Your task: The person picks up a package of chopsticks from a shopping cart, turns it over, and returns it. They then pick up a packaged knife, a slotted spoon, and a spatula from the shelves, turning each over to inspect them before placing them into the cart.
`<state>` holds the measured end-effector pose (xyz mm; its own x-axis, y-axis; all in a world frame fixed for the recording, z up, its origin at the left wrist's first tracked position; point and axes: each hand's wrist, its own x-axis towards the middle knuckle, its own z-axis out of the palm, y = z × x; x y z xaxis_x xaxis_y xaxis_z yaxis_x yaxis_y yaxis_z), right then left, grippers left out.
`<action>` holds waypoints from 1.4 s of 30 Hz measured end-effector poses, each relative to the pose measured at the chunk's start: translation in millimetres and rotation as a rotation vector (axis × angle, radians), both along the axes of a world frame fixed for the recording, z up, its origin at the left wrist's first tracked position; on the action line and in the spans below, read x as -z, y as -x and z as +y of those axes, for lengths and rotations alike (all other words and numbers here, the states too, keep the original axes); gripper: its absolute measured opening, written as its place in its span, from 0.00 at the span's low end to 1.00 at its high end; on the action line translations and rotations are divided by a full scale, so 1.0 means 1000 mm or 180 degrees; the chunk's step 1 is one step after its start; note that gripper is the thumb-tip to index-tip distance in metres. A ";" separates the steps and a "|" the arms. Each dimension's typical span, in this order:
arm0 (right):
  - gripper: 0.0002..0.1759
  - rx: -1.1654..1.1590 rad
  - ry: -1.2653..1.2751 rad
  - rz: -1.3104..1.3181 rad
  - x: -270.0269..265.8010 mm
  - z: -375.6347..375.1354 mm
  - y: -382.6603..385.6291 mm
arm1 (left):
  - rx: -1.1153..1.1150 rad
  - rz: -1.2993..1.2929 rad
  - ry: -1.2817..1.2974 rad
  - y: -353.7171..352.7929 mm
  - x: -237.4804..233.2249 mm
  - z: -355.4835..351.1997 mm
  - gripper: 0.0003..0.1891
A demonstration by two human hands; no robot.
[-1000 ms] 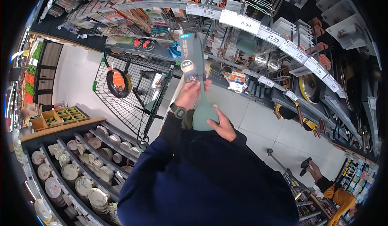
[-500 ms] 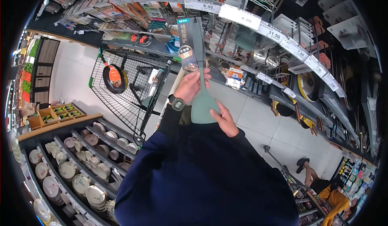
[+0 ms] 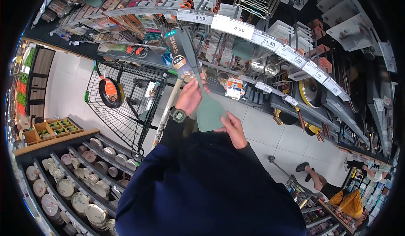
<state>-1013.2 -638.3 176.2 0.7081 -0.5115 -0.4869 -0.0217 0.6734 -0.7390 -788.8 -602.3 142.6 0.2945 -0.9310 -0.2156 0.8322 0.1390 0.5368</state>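
A grey-green spatula [image 3: 210,112] with a dark printed cardboard tag [image 3: 178,54] on its handle is held up in front of my chest. My left hand [image 3: 190,96], with a digital watch on its wrist, is closed around the neck, just below the tag. At the blade's right edge, my right hand [image 3: 233,129] pinches it between thumb and fingers. The blade is broad and points down toward me, while the handle tilts up and to the left.
A shopping cart [image 3: 122,109] holding a frying pan [image 3: 110,92] stands at left. Shelves of kitchen tools with price labels [image 3: 233,26] run ahead and right. Stacked plates [image 3: 80,202] fill the lower-left shelves. A person in yellow [image 3: 348,203] is at lower right, near another cart [image 3: 295,189].
The spatula has tilted further, its handle end swinging left. Both hands still hold it. The surroundings have shifted slightly left in view, and the person in yellow has changed posture.
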 end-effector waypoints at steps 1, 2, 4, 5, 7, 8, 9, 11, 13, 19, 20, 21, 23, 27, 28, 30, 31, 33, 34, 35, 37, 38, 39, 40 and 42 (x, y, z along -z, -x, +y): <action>0.19 -0.0223 0.0070 -0.0035 -0.001 0.000 0.003 | -0.0022 -0.0018 0.0022 -0.002 0.000 0.000 0.19; 0.18 -0.0450 0.0138 -0.0068 -0.001 0.000 0.005 | 0.0001 -0.0025 0.0027 -0.004 0.000 0.000 0.19; 0.18 -0.0570 0.0125 -0.0080 0.003 0.001 0.007 | -0.0015 -0.0045 0.0045 -0.008 0.001 0.002 0.19; 0.17 -0.0599 0.0164 -0.0037 0.004 0.001 0.008 | 0.0062 -0.0071 0.0016 -0.011 0.002 0.003 0.19; 0.16 -0.0609 0.0195 0.0021 0.006 -0.001 0.008 | 0.0096 -0.0104 0.0016 -0.014 0.002 0.005 0.19; 0.16 -0.0642 0.0219 0.0014 0.007 -0.002 0.008 | 0.0106 -0.0069 0.0018 -0.015 0.002 0.007 0.18; 0.15 -0.0623 0.0267 0.0068 0.008 -0.005 0.007 | 0.0120 -0.0037 0.0025 -0.017 0.001 0.007 0.18; 0.14 -0.0627 0.0332 0.0118 0.011 -0.008 0.008 | 0.0085 -0.0040 0.0096 -0.020 -0.002 0.010 0.17; 0.11 -0.0652 0.0341 0.0180 0.016 -0.011 0.009 | 0.0043 -0.0048 0.0155 -0.021 -0.004 0.014 0.17; 0.11 -0.0870 0.0597 0.0135 0.018 -0.007 0.010 | -0.0021 -0.0489 -0.0123 -0.020 -0.005 0.028 0.20; 0.11 -0.0866 0.0619 0.0106 0.018 -0.006 0.009 | -0.0022 -0.0520 -0.0105 -0.020 -0.006 0.030 0.20; 0.11 -0.0828 0.0594 0.0068 0.019 -0.004 0.009 | -0.0057 -0.0646 -0.0246 -0.020 -0.008 0.031 0.21; 0.11 -0.0748 0.0569 0.0020 0.022 -0.001 0.008 | -0.0087 -0.0867 -0.0367 -0.019 -0.010 0.033 0.21; 0.12 -0.0674 0.0570 0.0061 0.022 0.005 0.005 | -0.0194 -0.1150 -0.0531 -0.015 -0.011 0.033 0.20; 0.12 -0.0675 0.0581 0.0036 0.024 0.007 0.006 | -0.0201 -0.1174 -0.0522 -0.015 -0.010 0.035 0.20; 0.14 -0.0430 0.0362 0.0288 0.026 0.012 0.007 | -0.0151 -0.1414 -0.0785 -0.014 -0.011 0.037 0.19; 0.14 -0.0418 0.0365 0.0266 0.030 0.016 0.008 | -0.0186 -0.1352 -0.0773 -0.012 -0.010 0.037 0.18; 0.13 -0.0106 0.0172 0.0166 0.036 0.024 0.009 | -0.0251 -0.1261 -0.0716 -0.010 -0.011 0.037 0.18; 0.13 -0.0080 0.0174 0.0161 0.036 0.027 0.010 | -0.0323 -0.1140 -0.0667 -0.008 -0.010 0.037 0.18; 0.13 -0.0412 0.0236 0.0079 0.036 0.030 0.010 | -0.0294 -0.1146 -0.0655 -0.007 -0.010 0.037 0.18; 0.15 -0.0911 0.0506 -0.0003 0.038 0.038 0.010 | -0.0307 -0.0945 -0.0697 -0.005 -0.012 0.036 0.18; 0.15 -0.0890 0.0521 0.0009 0.040 0.040 0.009 | -0.0287 -0.0939 -0.0679 -0.004 -0.012 0.035 0.18; 0.15 -0.1136 0.0629 0.0029 0.035 0.042 0.007 | -0.0297 -0.0889 -0.0693 -0.003 -0.012 0.035 0.18; 0.16 -0.1384 0.0732 0.0052 0.032 0.043 0.006 | -0.0307 -0.0836 -0.0710 0.000 -0.013 0.035 0.18; 0.17 -0.1438 0.0760 0.0087 0.029 0.044 0.004 | -0.0301 -0.0802 -0.0670 0.004 -0.013 0.033 0.18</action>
